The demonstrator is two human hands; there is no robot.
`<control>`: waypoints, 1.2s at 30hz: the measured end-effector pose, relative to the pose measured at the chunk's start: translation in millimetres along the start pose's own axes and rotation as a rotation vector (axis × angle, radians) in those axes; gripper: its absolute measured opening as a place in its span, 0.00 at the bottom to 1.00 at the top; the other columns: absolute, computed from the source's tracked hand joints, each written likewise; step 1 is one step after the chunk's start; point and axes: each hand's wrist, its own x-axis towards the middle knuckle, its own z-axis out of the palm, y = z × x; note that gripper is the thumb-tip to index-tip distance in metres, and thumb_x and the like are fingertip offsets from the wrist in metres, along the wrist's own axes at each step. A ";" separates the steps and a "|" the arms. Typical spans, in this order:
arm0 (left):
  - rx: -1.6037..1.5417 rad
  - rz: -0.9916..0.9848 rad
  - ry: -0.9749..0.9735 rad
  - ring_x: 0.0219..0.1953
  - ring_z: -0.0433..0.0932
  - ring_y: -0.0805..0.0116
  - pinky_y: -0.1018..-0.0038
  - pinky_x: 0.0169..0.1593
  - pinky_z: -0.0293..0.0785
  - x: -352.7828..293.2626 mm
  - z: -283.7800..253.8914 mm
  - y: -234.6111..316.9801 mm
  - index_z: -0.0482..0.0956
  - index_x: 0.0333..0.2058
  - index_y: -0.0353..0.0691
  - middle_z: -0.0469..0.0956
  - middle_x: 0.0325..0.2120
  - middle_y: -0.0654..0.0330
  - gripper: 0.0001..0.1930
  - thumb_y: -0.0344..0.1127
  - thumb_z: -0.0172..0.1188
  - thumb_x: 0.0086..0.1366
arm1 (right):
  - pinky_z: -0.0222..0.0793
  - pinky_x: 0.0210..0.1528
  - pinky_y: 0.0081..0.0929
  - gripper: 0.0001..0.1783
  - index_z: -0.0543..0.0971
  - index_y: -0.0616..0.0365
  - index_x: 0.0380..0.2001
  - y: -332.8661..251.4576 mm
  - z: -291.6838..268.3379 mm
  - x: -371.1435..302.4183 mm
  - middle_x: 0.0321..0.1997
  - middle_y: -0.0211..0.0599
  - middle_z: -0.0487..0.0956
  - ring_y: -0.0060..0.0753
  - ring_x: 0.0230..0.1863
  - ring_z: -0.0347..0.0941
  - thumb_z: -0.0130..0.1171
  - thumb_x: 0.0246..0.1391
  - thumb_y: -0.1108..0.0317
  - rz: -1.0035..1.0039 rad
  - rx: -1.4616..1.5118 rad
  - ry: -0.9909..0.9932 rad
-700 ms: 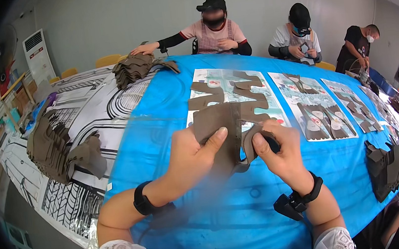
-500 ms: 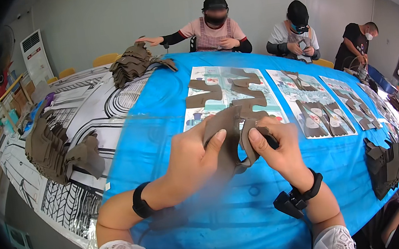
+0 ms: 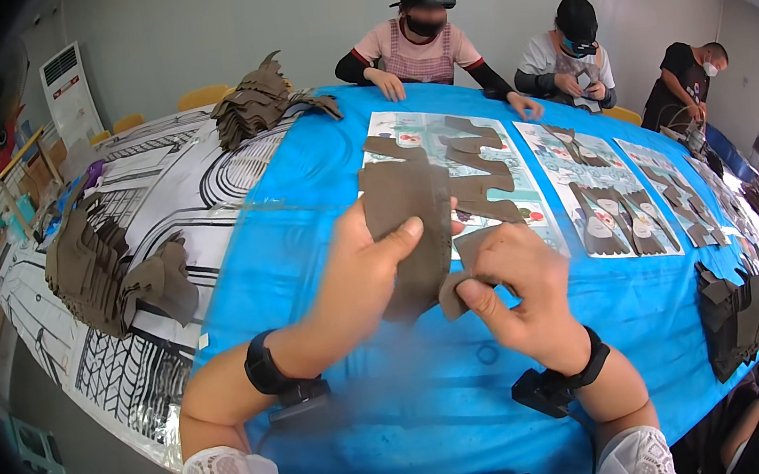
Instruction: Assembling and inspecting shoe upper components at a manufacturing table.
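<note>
Left hand (image 3: 356, 273) clamps the folded brown piece (image 3: 405, 201), thumb on the near face. Right hand (image 3: 523, 290) is narrowed to a thumb-and-finger pinch on a brown flap (image 3: 452, 296) just beside its lower right edge. All of it is held up above the blue-covered tabletop (image 3: 291, 248), near side of the printed sheet (image 3: 399, 123).

Risks, my read: the right pinch catches only a small edge, so a sharp pull could slip off it or crease the material. If the left thumb eases, the piece could swing or drop onto the brown cutouts (image 3: 482, 182) laid on the sheet. The wrist unit (image 3: 543, 392) hangs low on the right, so it could snag.

Hard to make out: left fingers mostly behind the piece; right fingertips partly covered. Can't tell if flap and piece are joined, or how many layers. Blur below the hands; far-right tabletop is squeezed by the lens.
</note>
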 end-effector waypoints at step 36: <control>0.737 0.368 0.111 0.29 0.82 0.57 0.69 0.33 0.76 -6.9 3.2 -11.2 0.80 0.42 0.30 0.82 0.30 0.49 0.13 0.36 0.58 0.70 | 0.57 0.21 0.39 0.21 0.78 0.64 0.17 15.1 1.3 0.5 0.17 0.42 0.71 0.43 0.18 0.68 0.65 0.56 0.58 0.331 -0.107 0.015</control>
